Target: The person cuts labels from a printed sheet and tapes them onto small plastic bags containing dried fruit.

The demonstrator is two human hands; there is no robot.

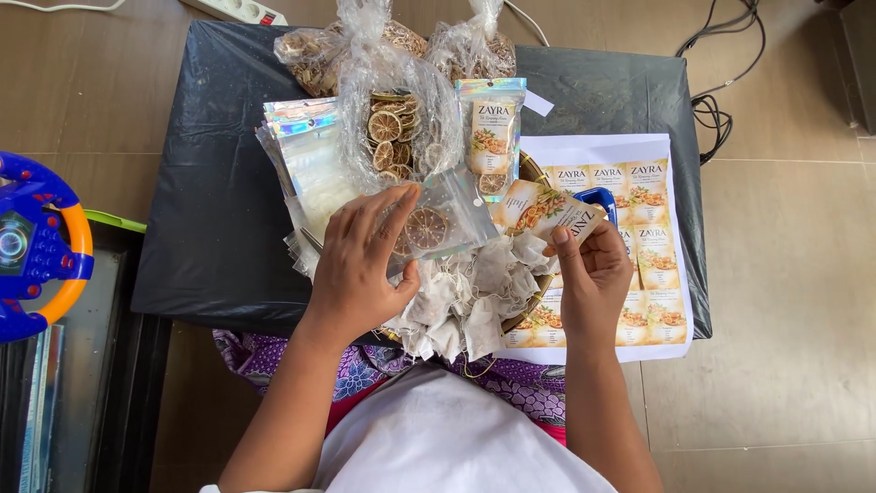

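My left hand (360,260) holds a clear pouch (443,219) with a dried citrus slice inside it, above a basket (538,297) heaped with white tea bags (470,297). My right hand (593,274) pinches a printed label sticker (547,210) by its lower edge, next to the pouch. A white sheet of the same stickers (652,237) lies under and right of my right hand. A labelled pouch (493,132) stands upright behind the basket. An open bag of dried citrus slices (397,132) sits beside it.
A stack of shiny empty pouches (306,160) lies left of the citrus bag. Two knotted bags of dried goods (315,55) sit at the back of the black-covered table (210,210). A blue toy steering wheel (36,242) is at far left. Cables (721,110) trail on the tiled floor.
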